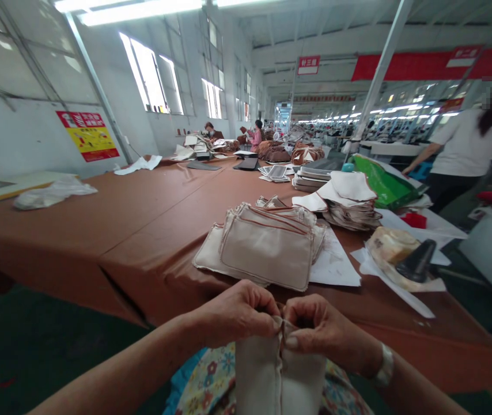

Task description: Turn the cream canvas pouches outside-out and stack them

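Beige piece (258, 374): right in front of me, over a floral cloth (207, 374) and below the table's near edge, a seam running down its middle.
Left hand (243, 311): thumb and fingers pinched together on the top edge, just left of the seam.
Right hand (330, 328): pinching that same edge on the other side, close by its partner; pale band (385, 366) round the wrist.
Green bag (379, 178): slumped on the table's right side, behind the off-white stack (349, 199); I can't see what's inside.
Plastic bag (56, 193): limp and whitish, far left; contents unclear to me.
Crumpled wrapping (434, 285): near the right corner, a yellowish block (395, 246) and a black cone (419, 260) resting on it.
Brown table (142, 213): broad bare stretch left, clutter right.
In the way: brown-edged beige pile (267, 248), directly beyond both hands, partly over a white sheet (336, 262).
Co-worker (470, 144): white top, past the table on my right.
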Demonstrator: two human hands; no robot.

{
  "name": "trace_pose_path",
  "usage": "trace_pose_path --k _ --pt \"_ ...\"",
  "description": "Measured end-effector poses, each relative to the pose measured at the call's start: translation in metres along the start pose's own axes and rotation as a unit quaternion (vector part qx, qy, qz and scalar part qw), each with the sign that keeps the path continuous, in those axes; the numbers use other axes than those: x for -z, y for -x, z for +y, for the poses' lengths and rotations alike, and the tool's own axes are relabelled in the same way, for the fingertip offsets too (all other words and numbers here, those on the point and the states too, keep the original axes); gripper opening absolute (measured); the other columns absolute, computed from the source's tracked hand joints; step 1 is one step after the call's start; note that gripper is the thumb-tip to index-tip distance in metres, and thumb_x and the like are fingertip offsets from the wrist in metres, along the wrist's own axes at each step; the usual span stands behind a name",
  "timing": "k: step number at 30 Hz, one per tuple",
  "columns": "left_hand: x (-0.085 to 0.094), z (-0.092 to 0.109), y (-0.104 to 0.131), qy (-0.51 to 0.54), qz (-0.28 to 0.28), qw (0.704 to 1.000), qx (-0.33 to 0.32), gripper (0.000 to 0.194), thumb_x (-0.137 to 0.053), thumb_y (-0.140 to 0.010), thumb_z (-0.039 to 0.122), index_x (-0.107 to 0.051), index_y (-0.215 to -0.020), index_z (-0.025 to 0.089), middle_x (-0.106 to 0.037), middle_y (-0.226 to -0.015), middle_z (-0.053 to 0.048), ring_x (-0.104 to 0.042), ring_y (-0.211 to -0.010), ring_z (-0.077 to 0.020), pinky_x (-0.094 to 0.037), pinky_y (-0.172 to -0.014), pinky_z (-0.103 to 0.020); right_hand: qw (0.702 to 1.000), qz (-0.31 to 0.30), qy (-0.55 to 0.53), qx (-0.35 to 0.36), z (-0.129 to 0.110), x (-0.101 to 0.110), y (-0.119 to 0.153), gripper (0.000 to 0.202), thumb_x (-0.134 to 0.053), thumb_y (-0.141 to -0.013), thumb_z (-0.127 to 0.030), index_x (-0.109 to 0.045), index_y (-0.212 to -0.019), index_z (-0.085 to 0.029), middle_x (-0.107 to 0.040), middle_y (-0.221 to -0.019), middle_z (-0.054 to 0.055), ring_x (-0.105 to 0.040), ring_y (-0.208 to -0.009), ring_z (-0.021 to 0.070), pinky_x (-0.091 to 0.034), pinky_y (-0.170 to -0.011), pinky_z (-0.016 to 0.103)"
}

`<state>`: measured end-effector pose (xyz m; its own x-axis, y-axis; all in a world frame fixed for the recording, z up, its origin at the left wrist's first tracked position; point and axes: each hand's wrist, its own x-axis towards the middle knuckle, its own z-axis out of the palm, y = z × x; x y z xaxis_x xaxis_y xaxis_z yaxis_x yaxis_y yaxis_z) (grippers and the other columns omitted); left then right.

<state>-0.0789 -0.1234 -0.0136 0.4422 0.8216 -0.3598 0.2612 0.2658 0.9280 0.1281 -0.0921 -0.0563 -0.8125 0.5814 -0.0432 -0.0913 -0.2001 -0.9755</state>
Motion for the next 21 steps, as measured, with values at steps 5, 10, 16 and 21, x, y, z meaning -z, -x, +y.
trace_pose_path --k 5,10,16,21 --pt "-0.0013 -0.0035 -0.0035 -0.003 0.015 1.000 -0.018 0.018 -0.068 -0.068 0.027 -0.067 -0.075 0.010 -0.044 -0.053 0.006 -0.027 -0.048 -0.0066 -0.017 -0.045 -0.022 0.999 0.024 0.040 -0.002 -0.0037 -0.0021 0.0000 0.034 -0.072 -0.079 -0.044 -0.059 -0.080 -0.013 -0.050 -0.070 -0.002 -0.037 -0.061 0.0091 -0.029 -0.054 0.019" --pt "0.0017 -0.0033 -0.0052 0.025 -0.001 1.000 -0.004 0.019 -0.068 -0.065 0.027 -0.067 -0.073 0.011 -0.047 -0.054 0.005 -0.029 -0.048 -0.0071 -0.020 -0.046 -0.022 0.992 0.065 0.111 -0.003 -0.0092 -0.0062 -0.0025 0.033 -0.066 -0.083 -0.043 -0.057 -0.072 -0.013 -0.047 -0.063 -0.003 -0.034 -0.057 0.0087 -0.026 -0.051 0.020" --pt "-0.0010 -0.0014 -0.0044 -0.010 0.019 1.000 -0.015 0.026 -0.075 -0.066 0.034 -0.066 -0.068 0.009 -0.042 -0.051 0.006 -0.026 -0.048 -0.0062 -0.015 -0.044 -0.022 0.973 0.111 0.200 0.006 -0.0086 -0.0079 -0.0031 0.026 -0.062 -0.082 -0.034 -0.057 -0.068 -0.012 -0.048 -0.060 -0.003 -0.033 -0.055 0.0086 -0.025 -0.048 0.020" --pt "-0.0079 -0.0035 -0.0065 0.080 0.032 0.996 0.011 0.014 -0.069 -0.062 0.023 -0.069 -0.064 0.010 -0.054 -0.053 0.002 -0.036 -0.047 -0.0073 -0.023 -0.046 -0.021 0.957 0.124 0.262 0.022 -0.0096 -0.0085 -0.0006 0.020 -0.059 -0.082 -0.026 -0.058 -0.068 -0.013 -0.050 -0.061 -0.002 -0.037 -0.057 0.0094 -0.028 -0.049 0.020"
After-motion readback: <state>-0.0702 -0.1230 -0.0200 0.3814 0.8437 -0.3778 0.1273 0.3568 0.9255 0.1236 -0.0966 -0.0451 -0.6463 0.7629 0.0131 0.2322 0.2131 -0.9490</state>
